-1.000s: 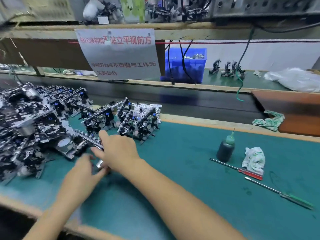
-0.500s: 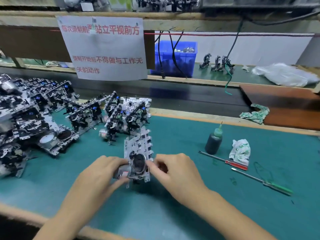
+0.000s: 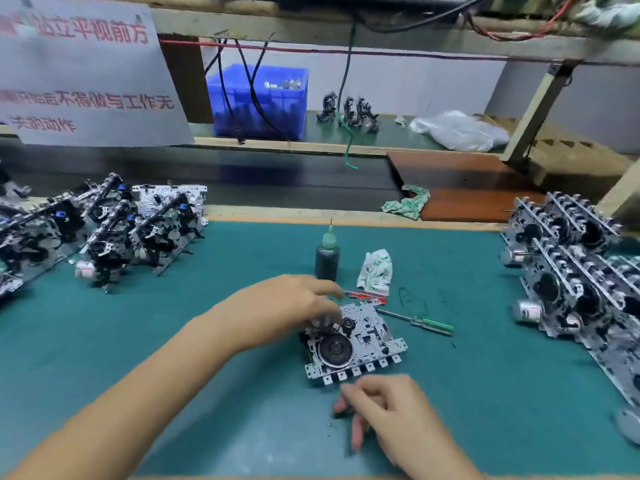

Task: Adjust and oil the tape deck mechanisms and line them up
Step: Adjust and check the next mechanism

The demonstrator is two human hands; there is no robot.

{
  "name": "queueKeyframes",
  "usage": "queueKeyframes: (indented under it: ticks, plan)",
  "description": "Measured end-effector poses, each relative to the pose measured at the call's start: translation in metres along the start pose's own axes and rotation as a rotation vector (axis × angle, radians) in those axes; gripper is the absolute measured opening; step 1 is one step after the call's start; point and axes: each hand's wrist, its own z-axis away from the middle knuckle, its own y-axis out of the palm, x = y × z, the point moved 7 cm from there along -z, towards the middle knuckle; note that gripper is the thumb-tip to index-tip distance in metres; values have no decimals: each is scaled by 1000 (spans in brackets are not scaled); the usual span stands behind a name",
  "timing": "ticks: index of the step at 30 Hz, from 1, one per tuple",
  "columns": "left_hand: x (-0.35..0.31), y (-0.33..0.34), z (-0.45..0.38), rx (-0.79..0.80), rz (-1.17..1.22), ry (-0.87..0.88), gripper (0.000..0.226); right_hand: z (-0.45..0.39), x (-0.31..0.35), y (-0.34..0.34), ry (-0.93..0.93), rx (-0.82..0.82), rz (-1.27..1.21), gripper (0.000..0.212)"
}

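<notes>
One tape deck mechanism (image 3: pixel 363 341) lies flat on the green mat (image 3: pixel 207 323), its black flywheel facing up. My left hand (image 3: pixel 291 306) reaches in from the left, and its curled fingers grip the mechanism's upper left corner, at a small cylindrical part. My right hand (image 3: pixel 381 407) rests on the mat just below the mechanism, fingers loosely curled and holding nothing. A dark oil bottle (image 3: pixel 327 258) with a green needle tip stands upright behind my left hand. A red-handled screwdriver (image 3: pixel 367 295) and a green-handled screwdriver (image 3: pixel 424 323) lie close to the mechanism's far right side.
Several mechanisms are heaped at the left (image 3: pixel 138 230), and more stand in rows at the right (image 3: pixel 571 271). A crumpled cloth (image 3: pixel 375 268) lies beside the bottle. Behind the mat run a dark belt, a blue bin (image 3: pixel 258 98), a paper sign (image 3: pixel 79 74) and a plastic bag (image 3: pixel 457 129).
The mechanism, first picked from the left heap and held upright in both hands, now lies flat on the mat near the screwdrivers. My right hand has let go and drawn back.
</notes>
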Motion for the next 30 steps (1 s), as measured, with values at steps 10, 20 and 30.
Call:
queueKeyframes:
  ticks: [10, 20, 30]
  plan:
    - [29, 36, 42, -197, 878, -370, 81, -39, 9, -99, -157, -578, 488, 53]
    - [11, 53, 34, -241, 679, -331, 113, -43, -10, -88, -86, -634, 597, 52]
    - [16, 56, 37, -147, 738, -319, 120, -44, -4, -73, -152, -477, 564, 59]
